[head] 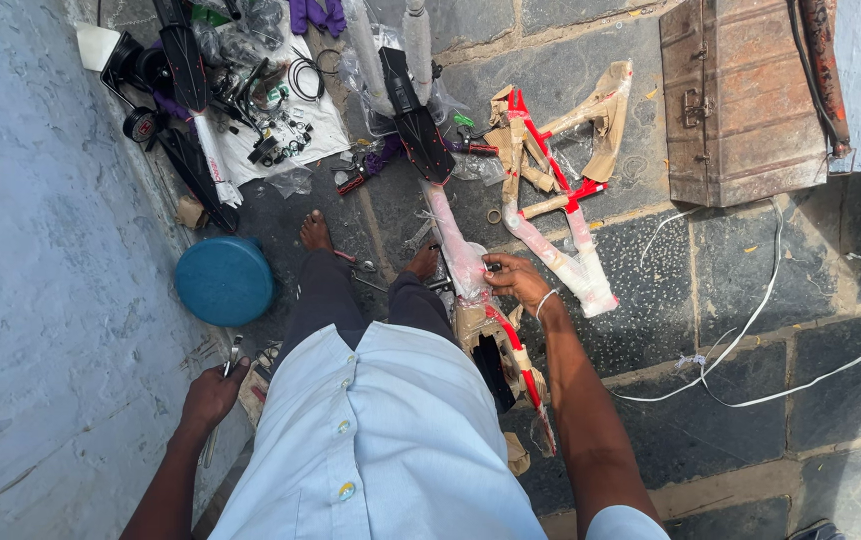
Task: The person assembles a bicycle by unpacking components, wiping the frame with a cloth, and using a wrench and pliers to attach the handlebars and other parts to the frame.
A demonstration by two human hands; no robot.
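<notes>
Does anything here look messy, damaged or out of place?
Yes. Torn brown cardboard wrapping hangs loose off the red bicycle frame on the stone floor. Small black parts lie scattered over the white cloth. The metal box looks rusty, and a white cord trails loose across the floor.

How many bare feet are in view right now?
2: the left foot rests on the stone floor near the blue round stool; the right foot sits beside the wrapped bicycle frame. No others show.
</notes>
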